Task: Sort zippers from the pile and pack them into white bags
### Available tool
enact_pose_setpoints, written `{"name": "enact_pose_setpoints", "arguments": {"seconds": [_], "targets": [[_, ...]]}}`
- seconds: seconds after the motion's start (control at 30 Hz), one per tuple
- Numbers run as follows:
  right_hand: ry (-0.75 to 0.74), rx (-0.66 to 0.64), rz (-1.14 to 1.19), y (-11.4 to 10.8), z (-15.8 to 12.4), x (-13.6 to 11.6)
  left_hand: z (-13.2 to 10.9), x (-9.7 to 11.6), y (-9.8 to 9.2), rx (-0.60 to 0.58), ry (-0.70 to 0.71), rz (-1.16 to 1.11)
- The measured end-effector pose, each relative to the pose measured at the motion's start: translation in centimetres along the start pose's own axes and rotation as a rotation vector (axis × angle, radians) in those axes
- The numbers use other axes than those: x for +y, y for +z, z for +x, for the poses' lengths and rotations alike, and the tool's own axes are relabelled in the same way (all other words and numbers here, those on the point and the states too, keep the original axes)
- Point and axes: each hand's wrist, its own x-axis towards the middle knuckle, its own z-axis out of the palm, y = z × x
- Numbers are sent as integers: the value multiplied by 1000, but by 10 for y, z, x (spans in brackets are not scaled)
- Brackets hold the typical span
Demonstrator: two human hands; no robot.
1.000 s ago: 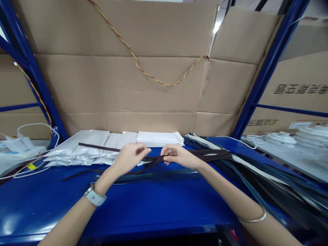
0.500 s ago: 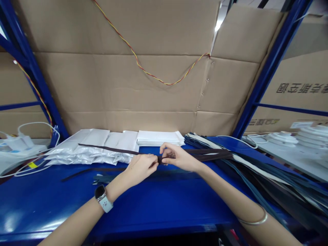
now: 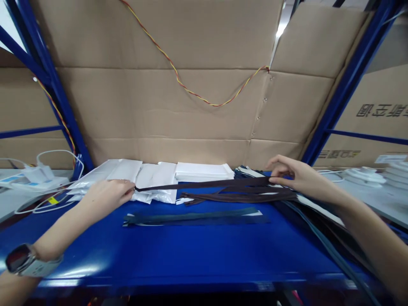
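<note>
A dark brown zipper (image 3: 204, 184) is stretched sideways between my two hands above the blue table. My left hand (image 3: 111, 193) pinches its left end, in front of the white plastic packets. At its right end, the fingertips of my right hand (image 3: 283, 172) are closed on the zipper. More brown zippers (image 3: 236, 196) lie just below it, reaching into the pile at the right. Nearer to me, dark teal zippers (image 3: 197, 216) rest flat on the table.
White plastic packets (image 3: 126, 170) and a stack of white paper or envelopes (image 3: 204, 171) stand against the cardboard wall (image 3: 178, 110). Teal, white and brown zippers (image 3: 318, 212) hang over the right side. White chargers and cables (image 3: 41, 174) are at left, white round parts (image 3: 365, 176) at right. Blue posts (image 3: 347, 85) flank the table (image 3: 178, 255).
My hands have moved apart from the middle, left hand to the left and right hand to the right. The brown zipper is now drawn out straight between them. The view has shifted slightly.
</note>
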Motion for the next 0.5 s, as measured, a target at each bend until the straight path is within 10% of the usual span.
{"name": "enact_pose_setpoints", "arguments": {"seconds": [0.33,0.5], "targets": [[61,-355,45,32,-12,2,-30,-16,12,-360,-27,-248],[62,-340,-154,47,-5,7,-20,-10,15,-311,-39,-224]]}}
